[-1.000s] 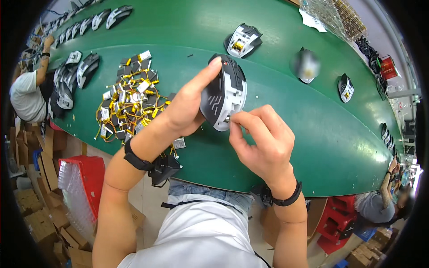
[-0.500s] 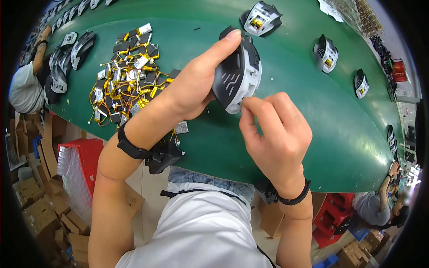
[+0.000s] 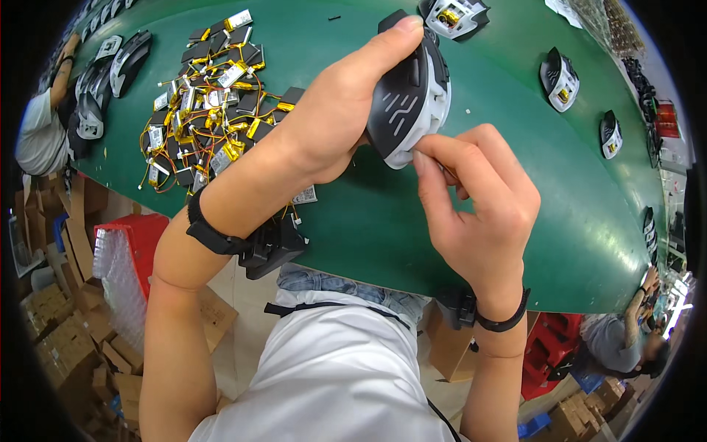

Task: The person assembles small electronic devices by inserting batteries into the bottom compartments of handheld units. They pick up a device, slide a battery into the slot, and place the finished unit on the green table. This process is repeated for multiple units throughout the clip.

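My left hand (image 3: 335, 110) grips a black-and-white plastic housing (image 3: 409, 103), thumb over its far end. The housing is tilted above the table, its black face with pale line marks to the left and its white frame to the right. My right hand (image 3: 486, 199) is closed in a pinch against the near end of the white frame. What lies between those fingertips is too small to make out. Left of my left hand is a loose pile of flat batteries (image 3: 213, 110) with yellow tape and thin red and black leads.
Similar housings stand on the green table (image 3: 353, 236): one (image 3: 453, 16) at the far side, one (image 3: 560, 79) and another (image 3: 611, 135) to the right, and several (image 3: 110, 81) at the left. Co-workers sit at both sides. A red bin (image 3: 143, 243) and cardboard boxes stand below.
The view has shifted slightly. Both hands and the housing appear farther up and to the right. The right fingertips stay at the housing's near end.
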`<act>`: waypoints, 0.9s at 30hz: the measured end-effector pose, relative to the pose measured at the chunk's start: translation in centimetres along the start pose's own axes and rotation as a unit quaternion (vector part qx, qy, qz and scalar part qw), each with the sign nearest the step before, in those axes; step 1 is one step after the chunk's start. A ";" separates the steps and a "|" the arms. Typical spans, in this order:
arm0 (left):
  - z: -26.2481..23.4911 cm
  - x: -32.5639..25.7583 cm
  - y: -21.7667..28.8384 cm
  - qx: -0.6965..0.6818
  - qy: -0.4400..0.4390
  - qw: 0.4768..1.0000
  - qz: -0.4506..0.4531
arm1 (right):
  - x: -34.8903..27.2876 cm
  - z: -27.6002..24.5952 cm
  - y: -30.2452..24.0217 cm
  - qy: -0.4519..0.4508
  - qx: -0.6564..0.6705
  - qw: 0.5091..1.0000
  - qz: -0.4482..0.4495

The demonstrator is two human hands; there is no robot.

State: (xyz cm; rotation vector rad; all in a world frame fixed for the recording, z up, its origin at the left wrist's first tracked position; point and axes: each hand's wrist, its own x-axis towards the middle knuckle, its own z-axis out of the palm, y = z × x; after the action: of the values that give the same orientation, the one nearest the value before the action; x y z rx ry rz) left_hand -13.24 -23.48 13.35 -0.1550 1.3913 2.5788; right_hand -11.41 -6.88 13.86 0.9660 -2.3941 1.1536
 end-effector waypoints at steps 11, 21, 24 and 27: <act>-0.5 -0.4 -0.2 -0.068 -0.005 0.997 0.032 | 0.0 0.7 -0.5 0.001 0.025 1.000 -0.006; 0.5 -0.8 0.1 -0.082 0.042 0.995 0.043 | 0.0 1.5 0.5 0.031 0.031 0.997 -0.057; -0.9 0.1 1.3 -0.086 -0.052 0.993 0.054 | 0.5 1.3 0.0 0.052 0.034 0.996 -0.056; 0.0 -1.0 1.4 -0.068 -0.070 0.985 0.145 | 0.2 1.2 -0.3 0.091 0.156 0.983 0.039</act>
State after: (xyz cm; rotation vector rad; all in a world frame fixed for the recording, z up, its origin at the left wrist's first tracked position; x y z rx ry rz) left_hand -12.62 -24.33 14.70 0.2214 1.2687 2.8545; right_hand -11.28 -8.01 13.41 0.8187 -2.1627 1.6075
